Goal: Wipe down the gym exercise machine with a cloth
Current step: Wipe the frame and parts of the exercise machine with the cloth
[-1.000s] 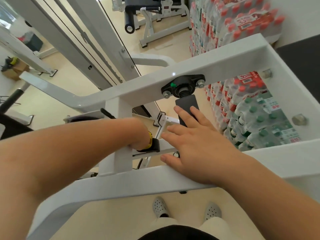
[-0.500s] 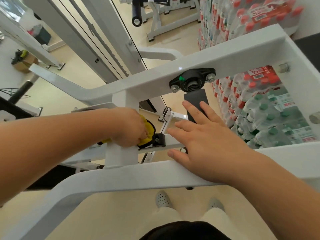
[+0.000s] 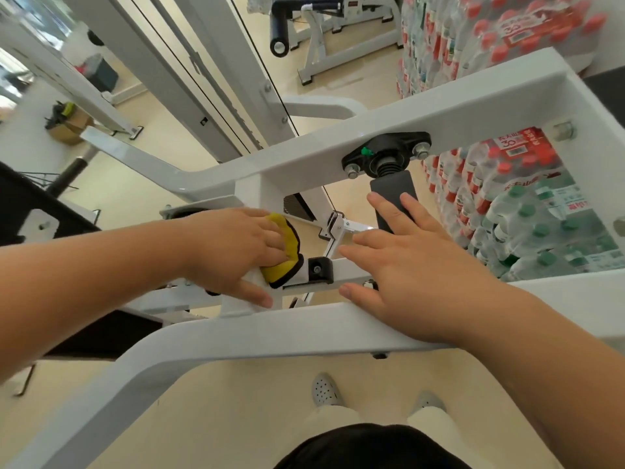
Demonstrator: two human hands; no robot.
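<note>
Both hands busy — left hand [image 3: 233, 252] is gripping the cloth [image 3: 282, 267] against the post [image 3: 250, 191], right hand [image 3: 406, 265] is lying flat, empty, bracing on the frame [image 3: 236, 330]; I'd go for overlapping strokes.

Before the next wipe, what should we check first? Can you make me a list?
1. Cloth in hand: the left hand grips the yellow cloth. Ok.
2. Cloth on the machine: it is pressed against the white post. Ok.
3. Steady support: the right hand rests flat on the near white bar. Ok.
4. Fingers out of the cloth's way: the right hand is apart from the cloth. Ok.
5. Post already clean: cannot tell.
6. Feet: both shoes stand on the floor below the bar. Ok.
</note>
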